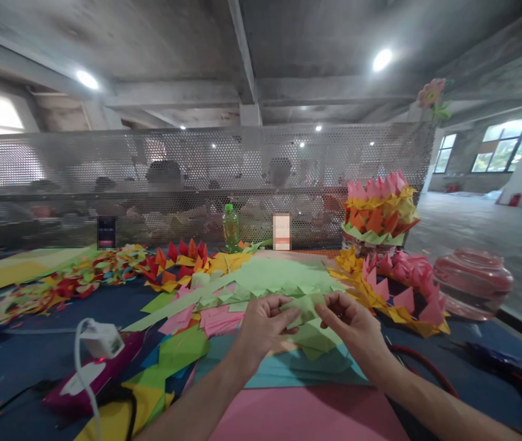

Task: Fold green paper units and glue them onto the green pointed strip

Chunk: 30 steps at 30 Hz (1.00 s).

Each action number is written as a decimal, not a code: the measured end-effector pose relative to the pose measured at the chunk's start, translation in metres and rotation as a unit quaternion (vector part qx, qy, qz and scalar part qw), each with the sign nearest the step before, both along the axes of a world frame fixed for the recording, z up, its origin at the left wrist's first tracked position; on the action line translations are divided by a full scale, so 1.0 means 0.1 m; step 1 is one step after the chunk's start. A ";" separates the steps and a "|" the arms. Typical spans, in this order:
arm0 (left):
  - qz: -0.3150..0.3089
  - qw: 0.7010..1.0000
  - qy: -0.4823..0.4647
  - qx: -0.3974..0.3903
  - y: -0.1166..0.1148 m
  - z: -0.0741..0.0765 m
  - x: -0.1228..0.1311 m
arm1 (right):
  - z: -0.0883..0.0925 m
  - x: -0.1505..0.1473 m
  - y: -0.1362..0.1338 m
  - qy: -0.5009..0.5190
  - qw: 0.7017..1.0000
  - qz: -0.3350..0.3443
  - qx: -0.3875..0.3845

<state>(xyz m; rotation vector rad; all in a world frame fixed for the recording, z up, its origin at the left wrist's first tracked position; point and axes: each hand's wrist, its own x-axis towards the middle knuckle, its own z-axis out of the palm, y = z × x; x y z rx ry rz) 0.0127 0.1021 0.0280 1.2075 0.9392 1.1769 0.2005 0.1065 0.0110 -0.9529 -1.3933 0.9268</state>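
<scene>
My left hand [263, 324] and my right hand [350, 324] meet over the table, fingers pinched on a folded light green paper piece [304, 306] held between them. Under them lie more folded green pieces [316, 343] on teal [288, 370] and pink paper sheets [307, 416]. A row of green folded triangles [261, 291] lies just beyond my hands. A tall finished paper lotus [378, 211] of pink, yellow, orange and green petals stands at the back right.
Loose coloured folded pieces [81, 275] spread across the left of the blue table. A white plug sits on a pink power strip [90, 373] at front left. A green bottle [230, 228] stands by the perforated metal screen [196, 159]. A pink jar [472, 282] sits at right.
</scene>
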 end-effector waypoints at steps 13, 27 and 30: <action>-0.005 0.999 0.032 -0.003 0.01 -0.03 -0.02 | -0.02 0.02 0.03 -0.016 1.000 -0.018 -0.001; 0.004 1.000 0.030 -0.006 0.01 -0.01 -0.02 | -0.02 0.03 0.03 -0.018 1.000 -0.017 0.007; 0.004 1.000 0.030 -0.009 0.00 0.00 -0.02 | -0.02 0.02 0.03 -0.010 1.000 -0.012 0.004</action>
